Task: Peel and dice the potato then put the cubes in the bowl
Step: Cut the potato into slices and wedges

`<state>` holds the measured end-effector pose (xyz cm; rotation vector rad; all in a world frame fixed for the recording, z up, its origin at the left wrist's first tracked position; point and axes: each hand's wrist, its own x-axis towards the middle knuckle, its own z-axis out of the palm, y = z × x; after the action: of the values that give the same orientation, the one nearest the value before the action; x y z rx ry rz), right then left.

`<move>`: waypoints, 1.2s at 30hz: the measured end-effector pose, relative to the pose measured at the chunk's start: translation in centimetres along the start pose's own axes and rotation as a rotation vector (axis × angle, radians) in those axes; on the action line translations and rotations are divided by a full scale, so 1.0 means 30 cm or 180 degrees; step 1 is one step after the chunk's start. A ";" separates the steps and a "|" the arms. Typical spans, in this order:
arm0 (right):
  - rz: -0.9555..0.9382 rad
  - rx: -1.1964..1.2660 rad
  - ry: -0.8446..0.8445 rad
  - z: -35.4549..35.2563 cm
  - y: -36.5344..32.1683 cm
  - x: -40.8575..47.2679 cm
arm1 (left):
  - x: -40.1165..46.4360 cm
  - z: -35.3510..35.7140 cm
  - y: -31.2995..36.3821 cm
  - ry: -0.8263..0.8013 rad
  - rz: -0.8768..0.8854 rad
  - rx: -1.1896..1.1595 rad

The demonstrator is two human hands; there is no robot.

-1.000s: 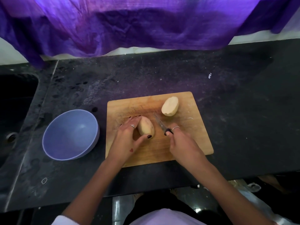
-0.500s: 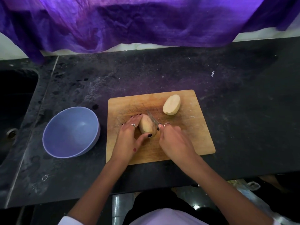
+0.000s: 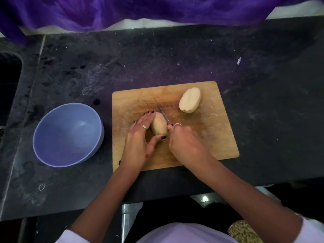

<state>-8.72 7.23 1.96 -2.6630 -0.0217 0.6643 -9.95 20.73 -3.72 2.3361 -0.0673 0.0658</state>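
At the far left edge a dark sink [image 3: 8, 85] is set into the black counter [image 3: 175, 58]. Next comes a lavender bowl [image 3: 67, 135], standing on the counter just beside the wooden board [image 3: 210, 137], with nothing in it. On the board's middle, the left hand [image 3: 140, 142] grips a potato half [image 3: 159, 126]: its fingers curl over the half's left side and the thumb presses the near end. The knife [image 3: 164, 115] lies along the half's right side, blade pointing away from the person and touching the potato. The right hand [image 3: 185, 142] is closed around the knife's handle, which the fingers hide. Further right, toward the board's far corner, a second half [image 3: 189, 100] lies apart from both hands, its pale face turned up. A purple cloth [image 3: 157, 9] hangs along the back of the counter.
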 end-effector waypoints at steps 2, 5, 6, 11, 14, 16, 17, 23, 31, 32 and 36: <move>-0.0082 -0.0183 0.0022 0.004 0.003 0.000 | -0.003 0.009 -0.003 -0.0009 0.0044 0.0101; -0.0104 -0.0271 0.0012 0.004 0.012 -0.008 | -0.017 0.020 -0.004 -0.0030 0.0051 0.0302; -0.0117 -0.0307 0.0000 0.009 0.019 -0.022 | -0.020 0.021 -0.003 -0.0016 0.0042 0.0322; -0.0023 -0.0563 -0.0113 0.080 0.106 -0.179 | -0.017 0.026 -0.002 -0.0017 -0.0010 0.0269; 0.0164 -0.0684 -0.0218 0.119 0.132 -0.252 | -0.012 0.023 0.004 -0.0006 -0.0058 0.0143; 0.0187 -0.0697 -0.0168 0.127 0.131 -0.268 | -0.014 0.012 0.011 -0.0024 -0.0043 0.0124; 0.0162 -0.0713 -0.0091 0.123 0.129 -0.261 | -0.014 0.006 0.016 -0.0032 -0.0033 0.0118; 0.0157 -0.0458 0.0466 0.053 0.140 -0.130 | -0.014 -0.006 0.034 -0.0032 -0.0118 0.0084; 0.0191 0.0583 0.0380 0.042 0.084 -0.123 | -0.009 -0.008 0.027 0.0001 -0.0144 0.0024; 0.0202 0.0650 0.0428 0.037 0.066 -0.116 | -0.010 -0.007 0.024 0.0015 -0.0130 0.0002; 0.0323 0.0748 0.0466 0.012 0.007 -0.087 | -0.009 -0.002 0.013 0.0060 -0.0060 -0.0039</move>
<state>-11.21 6.90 2.74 -2.4896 0.2198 0.4691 -10.25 20.51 -3.43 2.3232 -0.0362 0.0780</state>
